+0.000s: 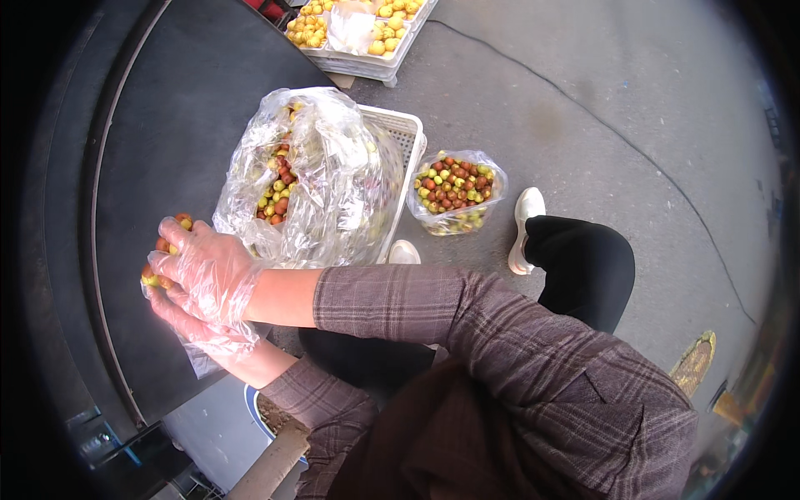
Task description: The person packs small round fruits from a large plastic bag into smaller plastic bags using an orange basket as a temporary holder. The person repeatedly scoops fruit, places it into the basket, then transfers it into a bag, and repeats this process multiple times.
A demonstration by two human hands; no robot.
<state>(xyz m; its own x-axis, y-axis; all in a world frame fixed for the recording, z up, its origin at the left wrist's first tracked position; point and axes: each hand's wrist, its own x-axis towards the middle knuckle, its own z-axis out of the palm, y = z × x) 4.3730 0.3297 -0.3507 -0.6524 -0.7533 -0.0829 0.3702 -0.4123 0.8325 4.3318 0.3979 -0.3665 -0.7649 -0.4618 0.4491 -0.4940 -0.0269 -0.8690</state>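
Both of my hands wear thin clear plastic gloves and meet at the left of the view, above a dark surface [156,137]. My right hand [215,259] is on top, its fingers curved over several red and yellow-green jujubes [164,245]. Just below it, my left hand [187,322] cups the same fruit from the near side. To the right of the hands, a large crumpled clear plastic bag [337,181] of jujubes lies on a white plastic crate [409,134]. An open clear bag [462,219] filled with jujubes stands on the ground beside the crate.
White crates [400,59] of yellow fruit stand at the top. A dark cable [562,90] curves across the grey pavement [625,94]. My white shoes [531,203] are near the small bag. At lower left are a blue-rimmed round container [253,406] and a pale bar [272,462].
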